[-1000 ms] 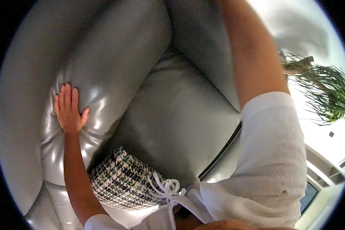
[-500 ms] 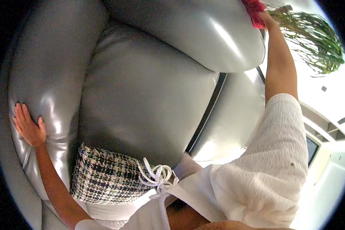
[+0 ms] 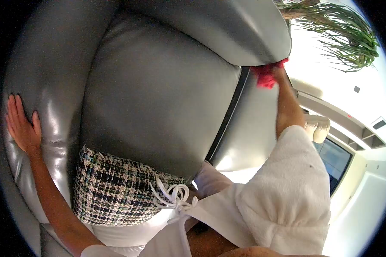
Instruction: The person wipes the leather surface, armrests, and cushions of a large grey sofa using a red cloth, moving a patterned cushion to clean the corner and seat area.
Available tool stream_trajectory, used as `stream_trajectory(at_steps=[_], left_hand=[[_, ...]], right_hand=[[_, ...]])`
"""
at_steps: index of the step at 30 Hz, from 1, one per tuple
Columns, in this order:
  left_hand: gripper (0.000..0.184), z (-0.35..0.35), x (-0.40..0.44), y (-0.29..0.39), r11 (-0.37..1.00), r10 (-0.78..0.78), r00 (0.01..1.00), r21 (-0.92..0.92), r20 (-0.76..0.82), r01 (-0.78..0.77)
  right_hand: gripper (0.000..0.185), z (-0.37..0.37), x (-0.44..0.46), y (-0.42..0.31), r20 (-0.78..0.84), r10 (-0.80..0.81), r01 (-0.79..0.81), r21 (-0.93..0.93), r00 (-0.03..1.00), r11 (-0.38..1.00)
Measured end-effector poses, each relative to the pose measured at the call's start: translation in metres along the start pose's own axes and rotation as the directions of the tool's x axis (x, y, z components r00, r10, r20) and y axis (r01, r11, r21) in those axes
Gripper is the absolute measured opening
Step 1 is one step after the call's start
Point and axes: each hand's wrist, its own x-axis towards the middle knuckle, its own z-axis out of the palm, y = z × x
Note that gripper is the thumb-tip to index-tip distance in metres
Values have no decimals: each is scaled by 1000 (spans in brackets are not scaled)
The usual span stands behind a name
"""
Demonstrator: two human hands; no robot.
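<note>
My left hand (image 3: 23, 126) lies flat with its fingers stretched out on the backrest (image 3: 51, 64) of a shiny grey leather sofa. On the other side, my right hand (image 3: 279, 75) grips a crumpled red cloth (image 3: 265, 78). The cloth is at the lower front end of the sofa's armrest (image 3: 244, 32), close to the black strip (image 3: 229, 118) along the seat's front edge. Motion blurs the cloth, and the right fingers are mostly hidden by it. The broad seat cushion (image 3: 158, 94) lies between my hands.
A black-and-white tweed cushion (image 3: 116, 188) rests on the seat near my body. A green long-leaved plant (image 3: 343, 34) stands beyond the armrest. Shelving (image 3: 364, 136), a dark screen-like panel (image 3: 336, 160) and a pale rounded object (image 3: 319, 128) appear at the right.
My right hand has moved with the red cloth from the armrest's outer top down to its lower front end. My left hand stays on the backrest; the view has shifted slightly.
</note>
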Motion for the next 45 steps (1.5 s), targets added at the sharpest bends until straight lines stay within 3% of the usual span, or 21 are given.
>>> stream_trajectory(at_steps=[1, 3, 4, 6, 7, 8, 9, 12, 14, 16, 18, 21, 24, 28, 31, 33, 35, 36, 37, 41, 45], left_hand=[[59, 1, -1, 0, 1000, 2, 1000, 1, -1, -2], [59, 3, -4, -4, 1000, 17, 1000, 9, 5, -17], [59, 4, -3, -5, 1000, 25, 1000, -12, -8, -25], [58, 8, -5, -7, 999, 18, 1000, -48, 9, -18], [58, 11, -10, -9, 998, 3, 999, -60, 37, 0], [58, 18, -25, -20, 998, -43, 995, -48, 95, 48], [58, 22, -33, -26, 997, -72, 989, -27, 127, 76], [58, 26, -44, -34, 995, -104, 980, 27, 168, 101], [57, 27, -42, -34, 996, -87, 985, 45, 146, 82], [58, 28, -42, -35, 997, -72, 987, 51, 146, 65], [59, 27, -43, -35, 997, -56, 987, 57, 150, 48], [61, 28, -44, -36, 997, -42, 988, 74, 150, 31], [63, 31, -44, -37, 995, -31, 988, 97, 150, 16], [66, 32, -47, -40, 988, -31, 986, 151, 165, 6], [69, 34, -49, -41, 970, -55, 979, 245, 195, 6], [71, 38, -47, -45, 947, -81, 969, 320, 232, 3], [73, 41, -41, -47, 910, -85, 960, 412, 267, -34], [74, 39, -38, -43, 894, -86, 954, 445, 286, -53], [75, 39, -37, -37, 876, -95, 946, 477, 310, -69], [75, 15, -29, -11, 923, -14, 954, 372, 299, -103], [76, -18, -33, 36, 972, -9, 917, 221, 399, -87]], right_hand=[[34, 103, 58, 98, -170, -118, 122, 16, 978, 992], [32, 182, -19, 34, -419, -231, 330, 183, 878, 926], [32, 198, -33, 15, -434, -290, 402, 192, 853, 895], [31, 190, -38, -6, -318, -450, 515, 162, 835, 842], [30, 155, -55, -34, -37, -396, 394, -47, 918, 918], [29, 115, -76, -70, 275, -296, 380, -340, 915, 860], [29, 73, -98, -109, 534, -177, 484, -514, 827, 708], [31, 79, -109, -135, 497, -192, 464, -510, 846, 725], [29, 87, -99, -152, 515, -166, 486, -585, 841, 649], [35, 87, -98, -170, 452, -107, 406, -643, 886, 650], [42, 104, -81, -171, 505, 26, 393, -702, 863, 593], [49, 96, -102, -201, 352, 93, 243, -789, 931, 564], [50, 100, -106, -200, 341, 88, 239, -801, 936, 549], [41, 120, -85, -147, 369, 129, 167, -669, 920, 725], [49, 131, -102, -112, 346, 105, 112, -552, 932, 826], [30, 139, -123, -101, 552, -62, 494, -683, 831, 537], [15, 146, -151, -85, 755, -123, 764, -628, 645, 148], [10, 173, -153, -42, 686, -391, 763, -642, 614, 71], [10, 189, -163, -22, 683, -449, 775, -631, 576, 34], [9, 280, -244, 47, 683, -533, 861, -460, 500, 217], [10, 427, -363, 106, 632, -716, 933, -33, 297, 358]])
